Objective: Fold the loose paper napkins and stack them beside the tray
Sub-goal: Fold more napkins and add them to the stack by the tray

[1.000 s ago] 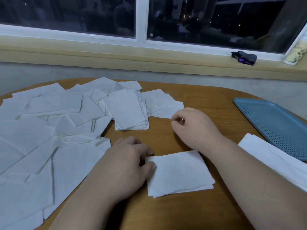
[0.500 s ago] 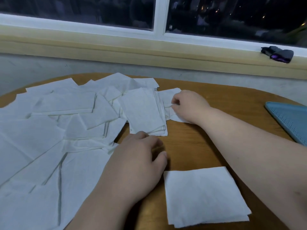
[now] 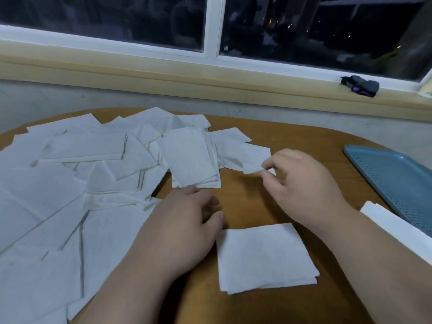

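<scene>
The right hand [image 3: 301, 188] pinches the near corner of a loose napkin [image 3: 240, 153] lying beyond and left of its fingers, while the left hand [image 3: 182, 220] rests slack and empty nearby.

White paper napkins, some loose and some folded, with a blue tray at the right edge.

A heap of unfolded napkins [image 3: 70, 195] covers the left half of the frame, flat, overlapping and creased. At upper centre lies a small pile of folded napkins [image 3: 191, 160], its edges roughly squared. Just right of it, one loose napkin [image 3: 247, 157] is pinched at its near corner by the fingers [image 3: 265, 166] of the right hand [image 3: 301, 185], the corner lifted slightly. A folded napkin [image 3: 264, 256] lies flat at lower centre, layered edges showing along its near side. The perforated tray [image 3: 392, 181] sits at middle right, with a white stack [image 3: 397, 228] touching its near edge.
</scene>
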Action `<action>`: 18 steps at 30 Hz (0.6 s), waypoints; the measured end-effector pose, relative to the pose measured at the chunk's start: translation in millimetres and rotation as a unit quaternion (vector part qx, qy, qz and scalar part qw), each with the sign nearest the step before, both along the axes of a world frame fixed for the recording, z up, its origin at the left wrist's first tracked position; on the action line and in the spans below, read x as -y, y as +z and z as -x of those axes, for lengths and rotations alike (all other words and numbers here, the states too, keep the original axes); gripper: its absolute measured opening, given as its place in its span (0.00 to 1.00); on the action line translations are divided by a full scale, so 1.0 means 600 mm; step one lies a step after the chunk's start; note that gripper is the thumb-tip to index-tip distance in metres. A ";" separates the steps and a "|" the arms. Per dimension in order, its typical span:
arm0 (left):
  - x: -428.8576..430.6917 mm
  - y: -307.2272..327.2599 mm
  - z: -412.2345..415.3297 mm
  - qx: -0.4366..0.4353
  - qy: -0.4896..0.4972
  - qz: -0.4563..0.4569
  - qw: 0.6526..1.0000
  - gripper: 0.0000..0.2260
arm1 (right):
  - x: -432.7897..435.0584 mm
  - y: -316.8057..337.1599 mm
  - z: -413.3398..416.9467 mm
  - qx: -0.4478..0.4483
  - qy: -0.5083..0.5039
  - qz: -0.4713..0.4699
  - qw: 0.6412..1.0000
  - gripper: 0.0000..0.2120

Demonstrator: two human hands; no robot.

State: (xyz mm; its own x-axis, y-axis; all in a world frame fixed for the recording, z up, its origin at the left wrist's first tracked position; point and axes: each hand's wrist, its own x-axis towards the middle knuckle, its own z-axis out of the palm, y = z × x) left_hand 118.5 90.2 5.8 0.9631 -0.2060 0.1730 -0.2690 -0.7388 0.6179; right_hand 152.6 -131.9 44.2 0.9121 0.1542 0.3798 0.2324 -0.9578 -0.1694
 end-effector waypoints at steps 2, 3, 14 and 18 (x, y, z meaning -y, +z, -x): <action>-0.001 0.004 0.012 -0.016 -0.008 -0.004 1.000 0.09 | 0.001 -0.001 0.072 -0.013 -0.001 0.015 1.000 0.07; -0.002 0.006 0.019 -0.022 -0.014 -0.008 1.000 0.07 | 0.000 -0.005 0.102 -0.017 0.002 0.026 1.000 0.07; 0.003 0.006 0.067 -0.031 -0.040 -0.060 0.997 0.07 | -0.009 -0.084 0.213 -0.081 0.072 0.086 0.990 0.14; -0.002 0.006 0.063 -0.031 -0.030 -0.042 0.998 0.06 | 0.003 -0.068 0.201 -0.126 0.076 0.038 0.988 0.21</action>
State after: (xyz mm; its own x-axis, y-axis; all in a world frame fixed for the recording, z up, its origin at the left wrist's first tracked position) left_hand 80.9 91.6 9.2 0.9567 -0.2760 0.0922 -0.2779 -0.7726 0.5709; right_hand 31.9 -133.6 3.6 0.9405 0.3156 0.1256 0.3338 -0.9273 -0.1696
